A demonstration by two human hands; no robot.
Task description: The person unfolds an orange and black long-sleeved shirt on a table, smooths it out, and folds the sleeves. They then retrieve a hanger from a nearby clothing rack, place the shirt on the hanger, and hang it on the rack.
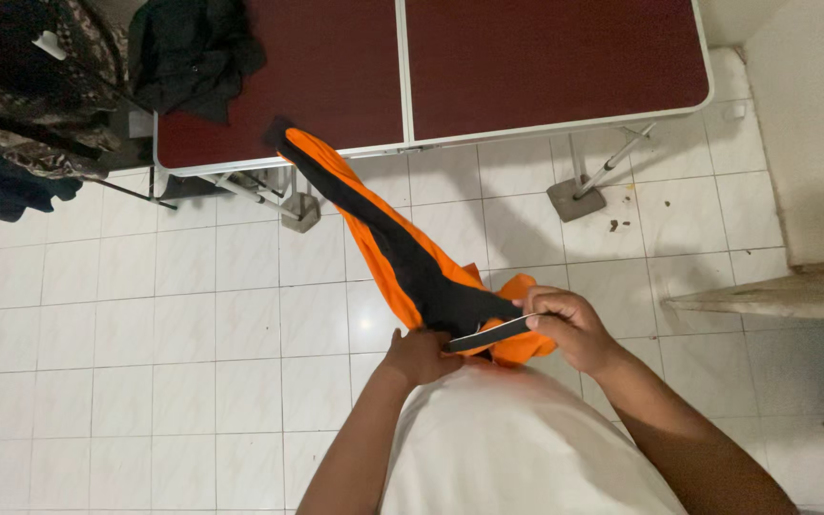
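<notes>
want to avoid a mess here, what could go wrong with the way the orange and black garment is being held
1. The orange and black garment hangs between the table edge and both hands; its far end may slide off onto the tiled floor.
2. The right hand pinches only a thin band, the left hand grips low, so it could slip.

Open white tiled floor (145, 381) left; folding table (545, 67) blocks ahead.

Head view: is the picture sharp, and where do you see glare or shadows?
Head view: mostly sharp; the orange and black garment and both hands, left hand and right hand, are clear. Soft glare lies on the white floor tiles; shadows fall under the dark red folding table; edges bend slightly.
</notes>
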